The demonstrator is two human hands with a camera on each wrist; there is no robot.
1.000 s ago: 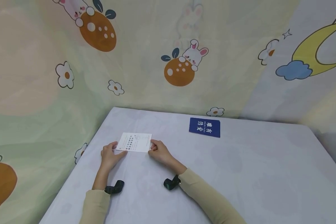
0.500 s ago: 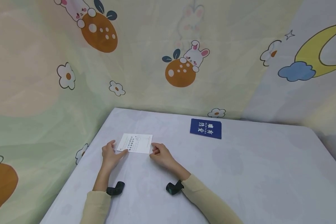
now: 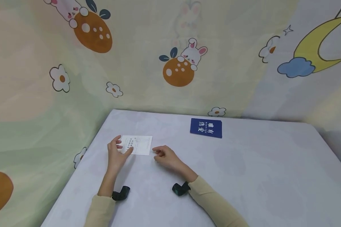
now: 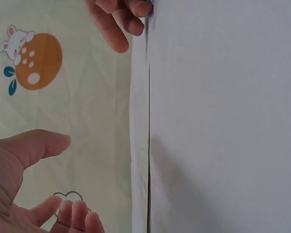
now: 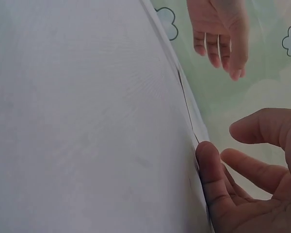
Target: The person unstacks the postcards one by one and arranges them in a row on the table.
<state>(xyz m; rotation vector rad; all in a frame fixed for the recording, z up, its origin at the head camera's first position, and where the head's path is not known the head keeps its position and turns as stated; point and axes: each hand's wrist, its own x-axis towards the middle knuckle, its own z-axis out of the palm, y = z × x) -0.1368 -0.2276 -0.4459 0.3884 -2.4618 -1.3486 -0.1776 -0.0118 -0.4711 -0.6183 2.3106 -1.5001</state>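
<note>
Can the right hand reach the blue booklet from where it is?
Probably yes. The right hand lies beside the white card, and only bare table lies between it and the blue booklet.

The print on the white card (image 3: 137,144) is too small to read, and the left hand (image 3: 117,154) covers the card's left edge. In both wrist views the card shows edge-on only (a thin line), its face hidden. The right hand (image 5: 254,189) is cut off at the frame's lower right.
</note>
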